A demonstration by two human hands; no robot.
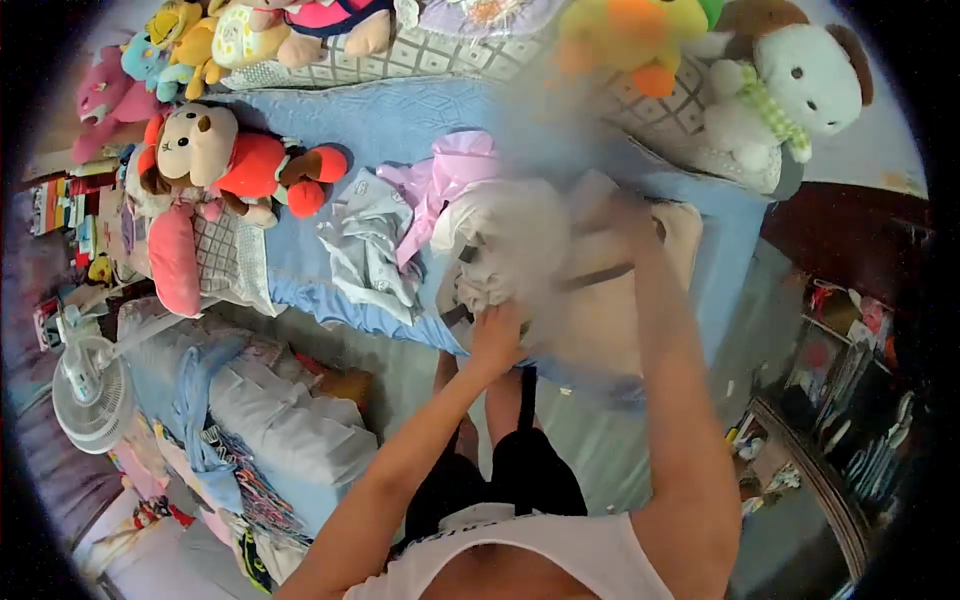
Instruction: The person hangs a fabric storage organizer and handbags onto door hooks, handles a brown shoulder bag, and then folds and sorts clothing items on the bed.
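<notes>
- Clothes bundle (510, 235), cream and puffy, sits near the front edge of the blue bed (385, 125). It is next to a flat beige piece (590, 325) with a dark band (600, 277) across it.
- Left hand (497, 340) is on the near end of the clothes bundle. Its fingers look a bit bent and touch the cloth. I cannot tell if they pinch it or only press on it.
- Right hand (612, 208) is up by the far side of the beige piece. It is all blurry, so I cannot tell how far open it is or if it has hold of anything.
- Pink cloth (455, 180) and pale grey cloth (370, 240) lie to the left of the clothes bundle. They are crumpled, and no hand is on them.
- Step in hand, I think: sorting out the clothes bundle, with one hand at the near end and the other at the far side.
- Next move, I think, calls for a gentle left hand, so the cloth does not slip or bunch up more. The right hand would need to mind the dark band, as cloth could catch on it.
</notes>
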